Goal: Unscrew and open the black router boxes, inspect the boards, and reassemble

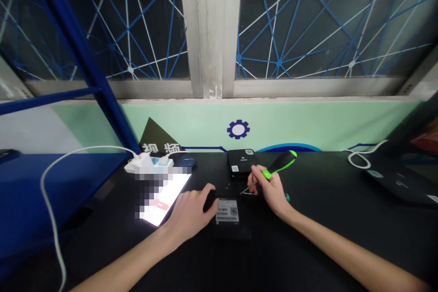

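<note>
My right hand [272, 188] is closed around a screwdriver [278, 165] with a black and green handle, and its thin metal tip points down-left at the table. Just below the tip lies a small black box [226, 215] with a white label on top. My left hand [192, 211] rests on the left side of that box, fingers curled over its edge. A second small black box [242, 162], also with a label, lies flat just behind, near the wall.
A lit phone [163, 195] lies on the black table [325, 219] left of my left hand. Behind it is a white power strip [148, 164] with a white cable [51, 200] trailing left. Another white cable [358, 159] and a dark device [400, 181] sit at the right.
</note>
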Demonstrator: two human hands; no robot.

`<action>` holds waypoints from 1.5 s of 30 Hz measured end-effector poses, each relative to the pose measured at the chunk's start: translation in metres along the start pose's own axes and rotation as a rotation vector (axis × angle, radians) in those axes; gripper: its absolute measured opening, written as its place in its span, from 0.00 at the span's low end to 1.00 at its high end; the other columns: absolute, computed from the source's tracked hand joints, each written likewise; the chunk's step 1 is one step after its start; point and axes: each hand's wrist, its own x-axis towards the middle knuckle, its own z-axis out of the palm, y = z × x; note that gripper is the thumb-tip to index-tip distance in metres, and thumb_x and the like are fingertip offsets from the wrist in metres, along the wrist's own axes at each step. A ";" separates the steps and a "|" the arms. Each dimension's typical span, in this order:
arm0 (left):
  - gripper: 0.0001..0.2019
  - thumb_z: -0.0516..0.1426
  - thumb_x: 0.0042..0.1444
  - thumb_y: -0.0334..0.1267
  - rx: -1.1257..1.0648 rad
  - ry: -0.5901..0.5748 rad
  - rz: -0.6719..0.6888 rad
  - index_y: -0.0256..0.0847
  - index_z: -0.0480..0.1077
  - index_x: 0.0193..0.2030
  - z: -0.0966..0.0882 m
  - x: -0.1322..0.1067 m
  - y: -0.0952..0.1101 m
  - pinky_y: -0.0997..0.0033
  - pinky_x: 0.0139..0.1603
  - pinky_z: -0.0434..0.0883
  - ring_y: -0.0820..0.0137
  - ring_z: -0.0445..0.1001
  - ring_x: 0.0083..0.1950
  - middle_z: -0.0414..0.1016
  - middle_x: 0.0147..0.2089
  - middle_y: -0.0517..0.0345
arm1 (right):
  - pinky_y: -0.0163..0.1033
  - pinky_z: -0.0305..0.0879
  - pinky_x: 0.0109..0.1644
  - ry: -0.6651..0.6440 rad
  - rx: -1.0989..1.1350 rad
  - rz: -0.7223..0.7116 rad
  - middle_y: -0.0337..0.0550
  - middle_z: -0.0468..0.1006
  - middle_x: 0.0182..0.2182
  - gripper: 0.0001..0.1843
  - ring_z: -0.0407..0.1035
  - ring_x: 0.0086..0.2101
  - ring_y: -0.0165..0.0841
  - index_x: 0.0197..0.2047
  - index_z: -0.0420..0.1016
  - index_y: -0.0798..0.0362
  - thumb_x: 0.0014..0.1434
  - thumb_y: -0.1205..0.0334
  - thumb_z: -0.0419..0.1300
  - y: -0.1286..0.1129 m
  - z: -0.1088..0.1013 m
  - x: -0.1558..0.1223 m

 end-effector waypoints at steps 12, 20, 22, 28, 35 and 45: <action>0.20 0.44 0.72 0.53 -0.001 -0.017 0.136 0.44 0.64 0.60 -0.002 0.000 -0.014 0.69 0.30 0.64 0.61 0.76 0.30 0.74 0.29 0.60 | 0.33 0.60 0.23 -0.045 -0.029 -0.053 0.36 0.69 0.19 0.26 0.63 0.18 0.27 0.23 0.62 0.52 0.66 0.46 0.58 -0.008 0.001 -0.005; 0.20 0.43 0.72 0.50 0.038 -0.008 0.147 0.43 0.63 0.61 0.004 0.001 -0.017 0.68 0.30 0.65 0.61 0.76 0.29 0.75 0.29 0.59 | 0.33 0.61 0.22 -0.021 -0.097 -0.082 0.37 0.68 0.18 0.28 0.64 0.18 0.27 0.21 0.67 0.54 0.66 0.44 0.57 -0.013 0.004 -0.008; 0.20 0.43 0.72 0.50 0.036 -0.013 0.144 0.43 0.63 0.60 0.004 0.002 -0.016 0.69 0.30 0.65 0.61 0.77 0.29 0.75 0.29 0.59 | 0.33 0.61 0.22 -0.016 -0.103 -0.081 0.37 0.68 0.19 0.27 0.64 0.18 0.27 0.22 0.67 0.54 0.67 0.44 0.57 -0.012 0.005 -0.009; 0.18 0.44 0.72 0.50 0.038 -0.011 0.134 0.44 0.63 0.59 0.003 0.001 -0.014 0.69 0.31 0.65 0.59 0.78 0.30 0.76 0.30 0.58 | 0.33 0.60 0.23 -0.025 -0.194 -0.118 0.37 0.68 0.19 0.26 0.65 0.19 0.27 0.23 0.67 0.53 0.69 0.47 0.54 -0.009 0.007 -0.010; 0.18 0.44 0.72 0.49 0.046 -0.022 0.130 0.44 0.64 0.59 0.001 0.001 -0.012 0.68 0.30 0.66 0.58 0.79 0.31 0.77 0.31 0.56 | 0.34 0.62 0.27 -0.117 -0.381 -0.225 0.36 0.66 0.21 0.24 0.65 0.21 0.28 0.24 0.67 0.52 0.71 0.51 0.52 -0.018 0.008 -0.014; 0.17 0.45 0.72 0.46 -0.010 0.041 0.143 0.41 0.65 0.58 0.006 -0.001 -0.010 0.67 0.32 0.69 0.59 0.80 0.32 0.80 0.35 0.54 | 0.34 0.61 0.27 -0.217 -0.460 -0.198 0.35 0.66 0.19 0.22 0.63 0.20 0.29 0.26 0.64 0.51 0.71 0.51 0.52 -0.027 0.012 -0.012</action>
